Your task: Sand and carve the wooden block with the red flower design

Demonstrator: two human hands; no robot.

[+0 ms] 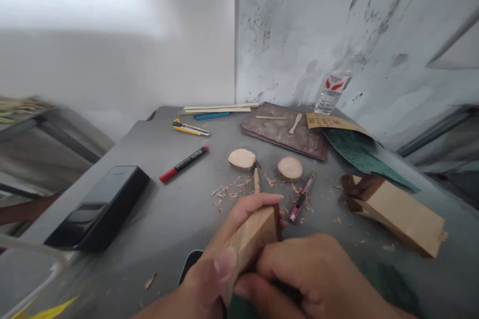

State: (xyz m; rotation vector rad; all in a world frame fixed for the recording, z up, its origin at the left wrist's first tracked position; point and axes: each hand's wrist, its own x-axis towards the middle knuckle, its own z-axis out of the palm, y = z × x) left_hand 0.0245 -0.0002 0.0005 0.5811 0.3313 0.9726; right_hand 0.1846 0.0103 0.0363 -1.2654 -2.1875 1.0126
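At the near side of the desk (172,214), two hands on one block (256,232)

In the lower middle, the block slants between the person's hands. The left hand (209,269) has a closed grip on it, fingers bent over the far end, thumb on the near part. The right hand (314,269) is bent in against its right side; that grip is partly hidden, so one cannot tell how far it is closed or whether it has hold of anything.

Just beyond the left fingers lies a tool (256,182), its tip by a slice (241,159); a second slice (289,168) lies to the right. Shavings (229,192) are scattered around, with a purple knife (302,198) among them. Farther left are a pen (184,164), a yellow knife (190,128) and a black box (101,209). Sticks (217,108) and a brown board (267,129) lie at the back, a bottle (333,92) standing to their right. A second block (406,212) lies at the right.
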